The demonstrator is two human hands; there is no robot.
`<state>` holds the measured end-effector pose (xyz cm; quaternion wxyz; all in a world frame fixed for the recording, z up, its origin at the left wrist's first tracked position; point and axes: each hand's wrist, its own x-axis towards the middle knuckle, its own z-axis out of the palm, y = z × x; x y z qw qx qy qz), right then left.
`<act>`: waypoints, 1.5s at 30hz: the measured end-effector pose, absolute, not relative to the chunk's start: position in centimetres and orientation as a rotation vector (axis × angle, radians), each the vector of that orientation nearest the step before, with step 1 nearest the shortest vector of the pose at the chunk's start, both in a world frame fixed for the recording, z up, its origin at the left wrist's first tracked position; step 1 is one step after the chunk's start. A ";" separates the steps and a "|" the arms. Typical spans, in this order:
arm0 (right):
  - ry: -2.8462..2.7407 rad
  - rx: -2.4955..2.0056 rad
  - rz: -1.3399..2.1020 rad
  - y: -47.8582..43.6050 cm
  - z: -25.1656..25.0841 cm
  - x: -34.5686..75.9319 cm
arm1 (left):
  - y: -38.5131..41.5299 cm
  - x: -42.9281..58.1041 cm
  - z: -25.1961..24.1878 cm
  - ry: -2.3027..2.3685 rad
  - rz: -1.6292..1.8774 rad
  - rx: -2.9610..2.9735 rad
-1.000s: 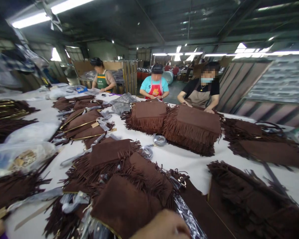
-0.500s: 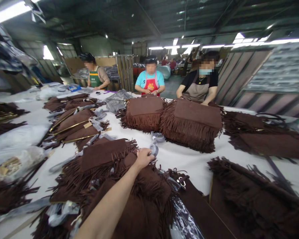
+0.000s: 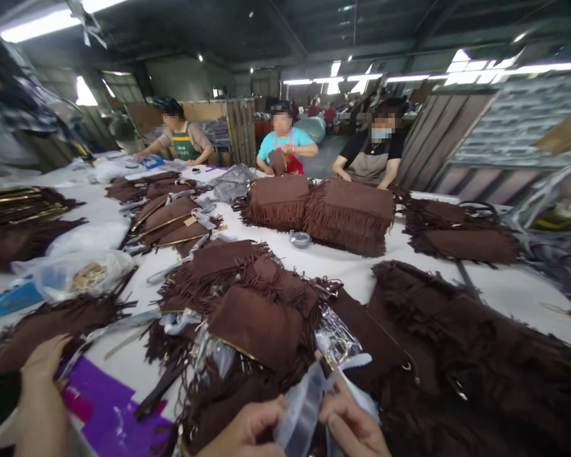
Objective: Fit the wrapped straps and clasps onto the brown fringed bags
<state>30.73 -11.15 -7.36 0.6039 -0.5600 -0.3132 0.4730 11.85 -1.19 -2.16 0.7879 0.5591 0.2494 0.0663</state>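
Note:
My left hand (image 3: 253,424) and my right hand (image 3: 353,424) are close together at the bottom centre. Both are closed on a coiled strap wrapped in translucent plastic (image 3: 299,406), left fingers on its loop, right fingers pinching its other side. A gold metal ring (image 3: 337,351) shows just above the right fingers; whether it is joined to the strap I cannot tell. Just beyond my hands lies a brown fringed bag (image 3: 257,327) with a gold edge, on a pile of similar ones.
A co-worker's hand (image 3: 45,365) rests by a brown fringed piece at left, near purple plastic (image 3: 109,406). Another wrapped coil (image 3: 299,239) lies on the white table (image 3: 276,244). Two bag stacks (image 3: 347,212) stand farther back, before three people. More brown bags (image 3: 457,343) cover the right.
My outstretched hand has drawn back from the middle of the table with a wrapped coil; one coil remains there. Both hands now hold it. A co-worker's arm has appeared at left.

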 end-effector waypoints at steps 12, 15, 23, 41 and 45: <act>-1.122 -1.220 1.383 -12.9 -4.5 23.9 | -5.6 7.1 -1.9 0.767 0.495 1.446; -1.135 -1.242 1.418 -13.0 -5.1 22.6 | -6.5 8.3 -3.6 0.753 0.482 1.314; -0.631 -1.197 1.650 -14.4 -9.0 21.4 | -7.7 8.8 -7.7 0.699 0.479 1.316; -1.380 -2.050 0.968 -14.7 -4.6 23.6 | -7.6 9.3 -9.4 0.719 0.573 1.771; -1.426 -2.096 0.917 -14.6 -4.5 23.5 | -8.0 9.3 -8.6 0.688 0.505 1.779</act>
